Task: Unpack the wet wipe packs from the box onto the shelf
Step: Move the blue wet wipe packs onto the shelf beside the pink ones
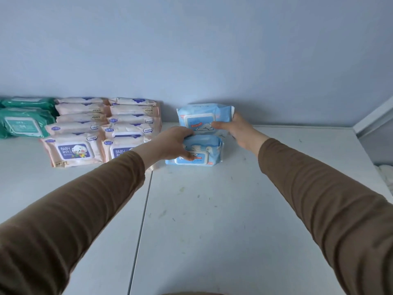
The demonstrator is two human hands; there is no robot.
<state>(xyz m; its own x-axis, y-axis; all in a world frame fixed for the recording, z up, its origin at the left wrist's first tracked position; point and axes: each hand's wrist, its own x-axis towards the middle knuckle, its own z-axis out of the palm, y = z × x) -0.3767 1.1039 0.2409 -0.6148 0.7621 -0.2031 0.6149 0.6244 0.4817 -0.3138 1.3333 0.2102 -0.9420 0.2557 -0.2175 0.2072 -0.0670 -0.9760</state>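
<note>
The left hand (174, 143) grips the near blue pack (198, 151) lying on the white shelf (212, 209); just beyond it, the right hand (236, 126) holds the far blue pack (204, 118) tilted up.

Bare shelf (276, 188) right of blue packs (202, 135); pink packs (102, 128) crowding left.

I see two light blue packs (201, 150) with white lid panels, red marks and a white animal print. The pink packs (74, 150) beside them carry purple labels reading "BABY WIPES" in white, with a white cartoon face and small yellow and green touches. The green packs (23, 124) are teal with a white-edged lid. My sleeves (80, 201) are plain brown. The shelf (212, 220) is white with faint dark specks; the wall (191, 50) is pale blue-grey.
</note>
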